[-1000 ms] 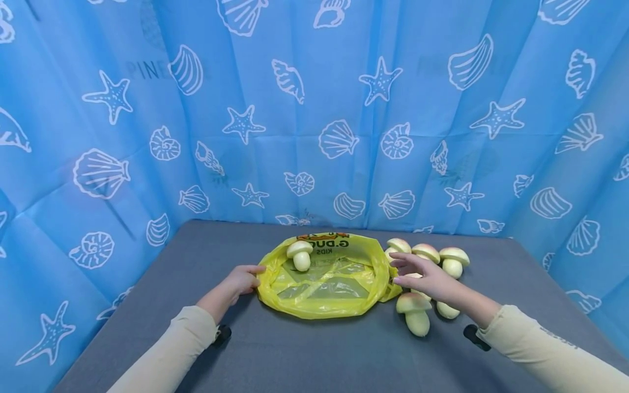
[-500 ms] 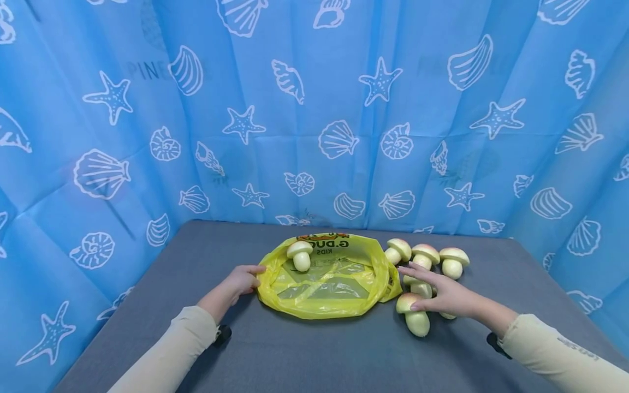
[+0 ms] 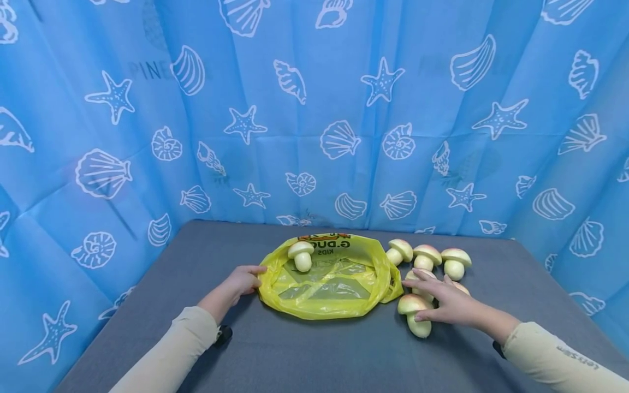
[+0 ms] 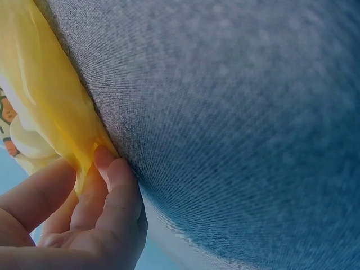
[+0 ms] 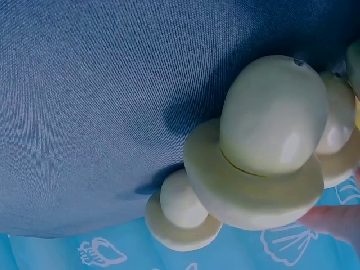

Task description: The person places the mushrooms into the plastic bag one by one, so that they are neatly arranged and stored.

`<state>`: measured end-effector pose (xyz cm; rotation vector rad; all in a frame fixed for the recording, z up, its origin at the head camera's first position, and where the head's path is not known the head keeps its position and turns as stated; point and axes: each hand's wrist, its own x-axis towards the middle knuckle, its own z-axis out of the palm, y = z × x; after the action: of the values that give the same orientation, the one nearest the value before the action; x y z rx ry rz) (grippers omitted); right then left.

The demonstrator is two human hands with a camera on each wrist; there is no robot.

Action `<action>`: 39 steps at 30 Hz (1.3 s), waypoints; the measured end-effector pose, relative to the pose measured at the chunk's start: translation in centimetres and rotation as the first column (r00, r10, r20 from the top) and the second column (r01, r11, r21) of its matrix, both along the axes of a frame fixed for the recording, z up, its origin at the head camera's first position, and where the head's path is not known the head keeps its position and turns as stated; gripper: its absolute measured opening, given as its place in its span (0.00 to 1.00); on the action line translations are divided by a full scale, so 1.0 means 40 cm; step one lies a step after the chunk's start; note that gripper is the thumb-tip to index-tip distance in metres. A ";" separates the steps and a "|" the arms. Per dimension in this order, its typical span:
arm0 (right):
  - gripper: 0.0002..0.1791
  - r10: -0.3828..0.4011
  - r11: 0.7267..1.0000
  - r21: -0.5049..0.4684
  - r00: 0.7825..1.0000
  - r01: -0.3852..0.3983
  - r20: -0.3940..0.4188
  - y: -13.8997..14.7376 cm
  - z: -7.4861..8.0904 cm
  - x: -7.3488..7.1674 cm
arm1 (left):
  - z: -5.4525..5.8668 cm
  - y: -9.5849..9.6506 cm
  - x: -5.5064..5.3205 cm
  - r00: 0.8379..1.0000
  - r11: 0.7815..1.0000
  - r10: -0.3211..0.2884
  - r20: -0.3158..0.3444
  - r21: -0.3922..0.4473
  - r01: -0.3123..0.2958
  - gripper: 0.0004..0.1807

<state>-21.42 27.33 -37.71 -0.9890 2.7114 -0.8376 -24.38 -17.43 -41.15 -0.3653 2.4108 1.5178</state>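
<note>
A yellow plastic bag lies with its mouth wide on the table. One toy mushroom sits inside, against its far wall. At the bag's left rim my left hand pinches the plastic; the left wrist view shows the yellow film between thumb and fingers. My right hand is spread over a group of pale mushrooms right of the bag, thumb beside the nearest mushroom. In the right wrist view a fingertip is beside a large mushroom; whether it touches is unclear.
Behind my right hand stand several more mushrooms, among them a right one, a middle one and one by the bag. A blue shell-print curtain hangs behind the grey table.
My right hand has moved right and slightly down, from beside the bag's right rim to above the mushrooms, its fingers spreading. The left hand and bag have stayed put.
</note>
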 end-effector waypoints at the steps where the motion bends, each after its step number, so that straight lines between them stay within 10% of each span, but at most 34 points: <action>1: 0.38 -0.006 1.000 0.010 1.000 0.006 -0.006 0.000 -0.001 0.001 | 0.000 0.000 0.000 1.000 1.000 0.002 0.002 0.002 -0.002 0.28; 24: 0.26 0.059 0.995 0.098 0.972 -0.037 -0.227 -0.002 -0.029 -0.005 | -0.002 -0.001 0.000 1.000 1.000 0.001 -0.003 0.013 -0.001 0.28; 39: 0.25 0.143 0.989 0.046 0.866 -0.138 -0.480 -0.001 -0.038 -0.022 | 0.004 0.002 0.000 1.000 1.000 0.015 0.008 0.012 -0.015 0.27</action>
<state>-22.31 27.28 -39.22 -1.5565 2.9772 -0.6118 -24.36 -17.35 -41.00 -0.3874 2.3971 1.5334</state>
